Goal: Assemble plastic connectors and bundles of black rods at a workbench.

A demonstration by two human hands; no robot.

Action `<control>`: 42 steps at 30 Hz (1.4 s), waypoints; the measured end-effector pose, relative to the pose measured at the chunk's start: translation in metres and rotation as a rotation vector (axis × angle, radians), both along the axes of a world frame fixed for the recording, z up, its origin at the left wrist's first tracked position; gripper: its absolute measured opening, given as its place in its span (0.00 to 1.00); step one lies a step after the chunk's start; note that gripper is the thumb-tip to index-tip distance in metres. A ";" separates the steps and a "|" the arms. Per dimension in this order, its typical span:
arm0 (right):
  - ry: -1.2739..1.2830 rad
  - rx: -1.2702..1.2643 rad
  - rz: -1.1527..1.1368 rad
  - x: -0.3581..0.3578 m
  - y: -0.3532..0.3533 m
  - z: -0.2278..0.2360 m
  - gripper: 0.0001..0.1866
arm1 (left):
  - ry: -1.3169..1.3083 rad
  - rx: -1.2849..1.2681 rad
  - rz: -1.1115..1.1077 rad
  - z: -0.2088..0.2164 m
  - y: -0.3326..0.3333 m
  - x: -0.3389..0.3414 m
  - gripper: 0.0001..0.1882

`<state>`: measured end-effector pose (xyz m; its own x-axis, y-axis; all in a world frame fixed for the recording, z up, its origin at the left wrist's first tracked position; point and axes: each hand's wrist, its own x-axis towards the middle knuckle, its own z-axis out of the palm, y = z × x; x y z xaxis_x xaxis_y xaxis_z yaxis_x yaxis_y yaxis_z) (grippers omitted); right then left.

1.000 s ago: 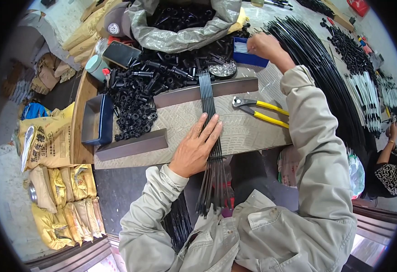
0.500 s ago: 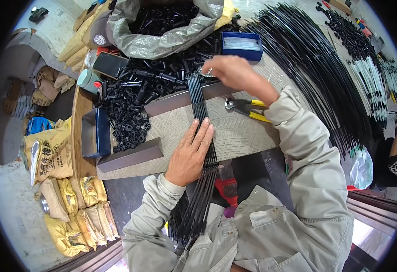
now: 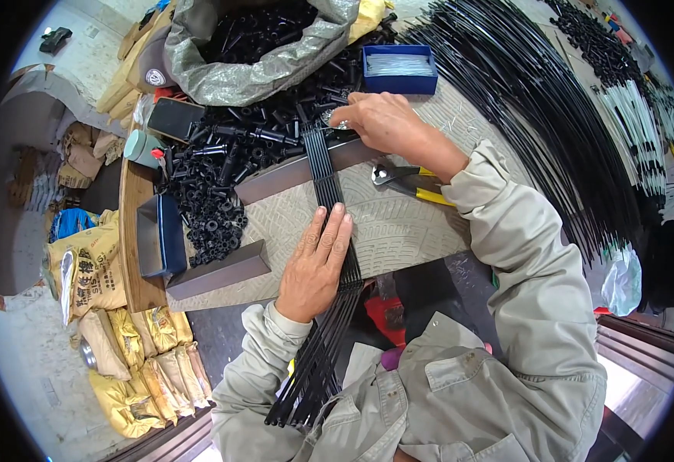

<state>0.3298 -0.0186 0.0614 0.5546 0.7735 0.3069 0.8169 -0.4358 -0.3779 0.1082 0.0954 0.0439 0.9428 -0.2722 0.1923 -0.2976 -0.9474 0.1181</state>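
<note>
Nearest, a bundle of slim black rods [image 3: 323, 165] hangs its near ends over the edge of the worktop [image 3: 406, 235] and runs away across it. The two hands are apart: the left hand [image 3: 312, 266] lies flat on the rods, fingers stretched out side by side. To the near left, beyond the worktop's edge, stand tan and yellow packages [image 3: 140, 369], their contents hidden. A dark metal bar [image 3: 220, 271] lies left of the left hand, and just beyond its left end an open blue bin [image 3: 169, 235] shows its grey inside. Farther on, pincers [image 3: 402, 182] with yellow handles lie right of the rods. A second bar [image 3: 275, 179] passes beneath the rods. Near their far end the right hand [image 3: 389, 127] has its fingers curled; whether they grip anything I cannot tell. Beyond it, a blue box [image 3: 399, 85] holds thin whitish strips [image 3: 399, 65]. Loose black fittings [image 3: 217, 196] heap up on the left, beside a teal container [image 3: 143, 148]. Farthest, a grey-green woven sack [image 3: 233, 91] gapes open, filled with more black fittings.
</note>
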 end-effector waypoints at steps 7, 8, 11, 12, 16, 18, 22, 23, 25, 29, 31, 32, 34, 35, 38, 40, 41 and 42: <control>-0.170 0.122 0.079 0.008 0.006 -0.010 0.07 | -0.001 -0.020 0.010 0.000 -0.002 0.000 0.28; -0.173 0.122 0.081 0.009 0.007 -0.011 0.07 | 0.002 -0.028 0.005 0.000 -0.003 0.001 0.28; -0.173 0.119 0.117 0.011 0.014 -0.015 0.07 | -0.007 -0.026 0.022 -0.001 -0.001 0.000 0.29; -0.162 0.160 0.118 0.011 0.017 -0.016 0.08 | -0.011 -0.024 0.038 0.000 -0.001 -0.001 0.29; -0.127 0.163 0.102 0.008 0.016 -0.013 0.15 | -0.011 -0.036 0.021 0.001 0.001 -0.003 0.30; -0.101 0.175 0.130 0.004 0.016 -0.012 0.15 | -0.020 -0.064 0.001 0.002 0.001 -0.004 0.30; -0.108 0.141 0.058 0.005 0.005 -0.011 0.17 | -0.019 -0.055 0.013 0.002 0.002 -0.003 0.31; -0.121 0.030 -0.024 0.004 0.001 -0.007 0.11 | -0.033 -0.009 0.002 0.001 0.004 -0.005 0.30; -0.101 0.005 0.009 0.009 -0.007 -0.002 0.08 | -0.051 0.028 -0.007 0.000 0.004 -0.005 0.32; -0.164 0.019 0.068 0.008 -0.008 0.007 0.04 | -0.042 -0.003 -0.003 -0.002 0.005 -0.006 0.34; -0.212 0.040 0.072 0.008 -0.009 0.006 0.10 | -0.046 -0.018 -0.005 -0.002 0.006 -0.005 0.35; -0.212 0.035 0.080 0.009 -0.006 0.001 0.10 | -0.043 0.056 -0.013 -0.003 0.007 -0.004 0.35; -0.276 0.044 0.039 0.009 0.002 -0.006 0.09 | -0.038 0.128 -0.020 0.000 0.007 -0.006 0.36; -0.275 0.041 0.043 0.010 0.002 -0.007 0.09 | -0.026 -0.001 -0.026 0.003 0.005 -0.007 0.39; -0.093 0.119 -0.016 0.007 0.004 0.003 0.08 | -0.020 -0.128 -0.030 0.003 0.005 -0.008 0.47; -0.052 0.079 0.021 0.005 0.001 0.006 0.03 | -0.025 -0.121 -0.033 0.003 0.005 -0.008 0.51; -0.052 0.079 0.023 0.006 0.002 0.005 0.03 | -0.029 -0.115 -0.032 0.003 0.005 -0.008 0.50; -0.119 0.091 0.058 0.009 0.002 0.003 0.03 | -0.032 -0.110 -0.036 0.002 0.005 -0.008 0.49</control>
<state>0.3387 -0.0163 0.0643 0.4653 0.7690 0.4383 0.8811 -0.3551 -0.3123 0.1003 0.1002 0.0459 0.9259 -0.2808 0.2526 -0.3360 -0.9179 0.2112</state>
